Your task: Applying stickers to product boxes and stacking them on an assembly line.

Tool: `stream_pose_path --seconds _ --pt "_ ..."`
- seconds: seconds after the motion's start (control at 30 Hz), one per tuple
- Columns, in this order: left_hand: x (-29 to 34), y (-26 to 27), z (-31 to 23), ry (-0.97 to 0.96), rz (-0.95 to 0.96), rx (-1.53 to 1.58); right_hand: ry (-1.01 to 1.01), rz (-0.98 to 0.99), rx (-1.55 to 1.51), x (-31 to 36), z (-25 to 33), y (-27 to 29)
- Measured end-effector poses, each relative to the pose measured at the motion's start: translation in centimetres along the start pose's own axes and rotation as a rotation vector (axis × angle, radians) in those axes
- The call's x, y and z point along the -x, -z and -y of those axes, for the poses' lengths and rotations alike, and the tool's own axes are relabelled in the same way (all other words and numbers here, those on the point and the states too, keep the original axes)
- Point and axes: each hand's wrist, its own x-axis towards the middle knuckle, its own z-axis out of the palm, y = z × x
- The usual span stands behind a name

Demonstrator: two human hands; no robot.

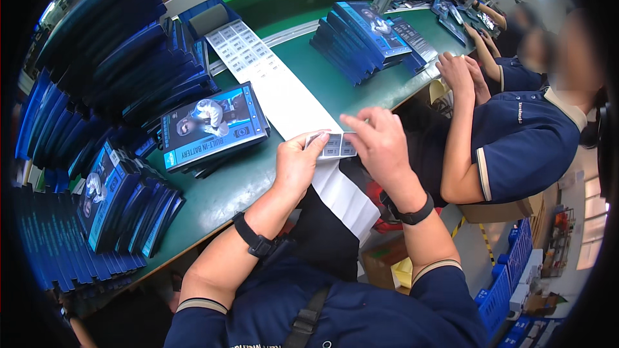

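A long strip of printed labels on white backing runs from a roll at the back of the bench down to me. My left hand grips the strip near its front end, thumb on top beside a few grey printed labels. Over the right edge of those labels, my right hand has bent fingers, with a gap between thumb and forefinger; nothing shows between them. Below my hands, the bare white backing hangs creased toward my lap. Left of the strip lies a stack of flat blue-and-black boxes.
Tall stacks of dark blue boxes crowd the left side, with more boxes at the near left. Another box stack stands across the green bench. At right sits a co-worker, hands raised by the bench edge. Blue crates stand on the floor.
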Motion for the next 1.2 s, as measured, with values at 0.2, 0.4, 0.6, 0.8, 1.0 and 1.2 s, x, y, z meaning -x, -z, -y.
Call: stream_pose_path --seconds 0.2,0.4,0.6,0.8,1.0,1.2 --pt "-0.6 0.1 0.3 0.019 -0.011 0.036 0.098 -0.127 0.003 1.3 0.0 -0.4" --pt "-1.2 0.5 2.2 -0.064 -0.024 -0.026 -0.316 -0.277 -0.325 1.1 -0.5 1.1" --pt "-0.6 0.6 2.6 -0.237 0.078 -0.334 0.032 0.093 0.042 0.3 0.7 -1.7" --pt "-0.2 0.3 1.4 -0.112 -0.002 -0.282 0.100 -0.042 0.065 0.6 1.4 -1.8" --pt "-1.3 0.6 2.1 -0.100 -0.022 -0.137 0.023 -0.125 -0.083 0.4 2.2 0.4" --pt "-1.3 0.2 2.7 -0.108 0.012 -0.119 -0.213 -0.119 -0.329 -1.7 1.8 1.5"
